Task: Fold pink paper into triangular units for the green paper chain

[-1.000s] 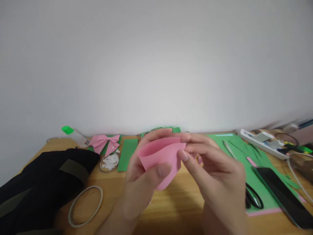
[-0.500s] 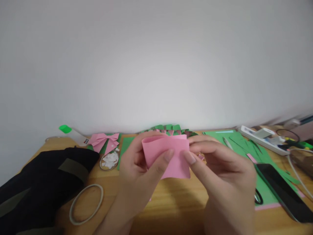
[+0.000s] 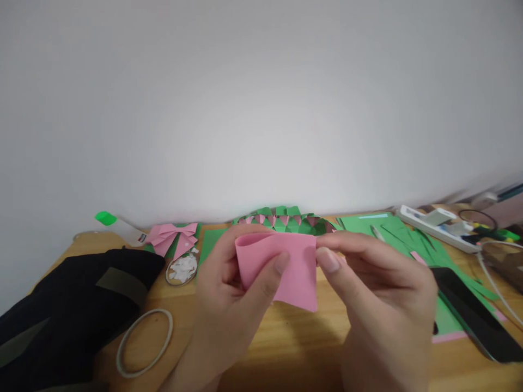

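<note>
Folded pink paper [image 3: 300, 275]: between both hands, above wooden table [image 3: 286, 356] | left hand [image 3: 231, 305]: pinching it, thumb in front | right hand [image 3: 379, 288]: fingertips narrowed at its right edge, grip unclear | pale wall [image 3: 261, 109] behind

- I hold folded pink paper [image 3: 300, 272] in my left hand [image 3: 231, 307], thumb across its front.
- My right hand [image 3: 379, 288] is at its right edge.
- A white ring [image 3: 119, 354] lies on the desk [image 3: 294, 354].

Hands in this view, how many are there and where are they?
2. The left hand holds the folded pink paper by its left side; the right hand is at the paper's upper right corner. No others show.
</note>
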`<act>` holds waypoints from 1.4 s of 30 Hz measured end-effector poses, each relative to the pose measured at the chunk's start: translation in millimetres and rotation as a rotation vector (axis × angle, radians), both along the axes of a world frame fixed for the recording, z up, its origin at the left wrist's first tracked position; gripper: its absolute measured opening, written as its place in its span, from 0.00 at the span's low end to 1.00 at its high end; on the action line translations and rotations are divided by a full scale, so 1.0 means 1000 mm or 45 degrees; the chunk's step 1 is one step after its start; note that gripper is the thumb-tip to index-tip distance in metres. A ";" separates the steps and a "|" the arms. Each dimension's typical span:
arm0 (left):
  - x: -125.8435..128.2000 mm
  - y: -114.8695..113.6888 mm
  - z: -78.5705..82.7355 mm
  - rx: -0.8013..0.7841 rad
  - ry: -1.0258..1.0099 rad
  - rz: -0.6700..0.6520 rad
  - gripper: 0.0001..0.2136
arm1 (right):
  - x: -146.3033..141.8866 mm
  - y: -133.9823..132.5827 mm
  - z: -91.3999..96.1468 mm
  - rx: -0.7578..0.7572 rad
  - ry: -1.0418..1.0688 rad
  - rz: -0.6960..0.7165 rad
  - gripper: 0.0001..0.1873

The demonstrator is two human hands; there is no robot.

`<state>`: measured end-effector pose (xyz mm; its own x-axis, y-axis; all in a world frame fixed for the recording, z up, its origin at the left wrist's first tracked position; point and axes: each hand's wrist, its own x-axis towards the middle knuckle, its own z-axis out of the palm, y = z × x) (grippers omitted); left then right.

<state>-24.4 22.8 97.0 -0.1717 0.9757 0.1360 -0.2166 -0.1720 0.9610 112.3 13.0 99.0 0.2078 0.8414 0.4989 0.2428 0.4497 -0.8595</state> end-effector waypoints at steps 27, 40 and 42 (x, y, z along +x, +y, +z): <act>0.004 -0.001 -0.002 0.172 0.115 0.068 0.09 | 0.000 -0.003 -0.002 -0.002 0.017 0.060 0.15; -0.007 0.002 -0.009 0.286 0.314 -0.042 0.14 | 0.004 -0.004 0.000 0.011 -0.086 0.111 0.19; -0.005 0.001 -0.009 0.272 0.301 -0.040 0.13 | 0.004 -0.004 0.001 0.009 -0.100 0.101 0.19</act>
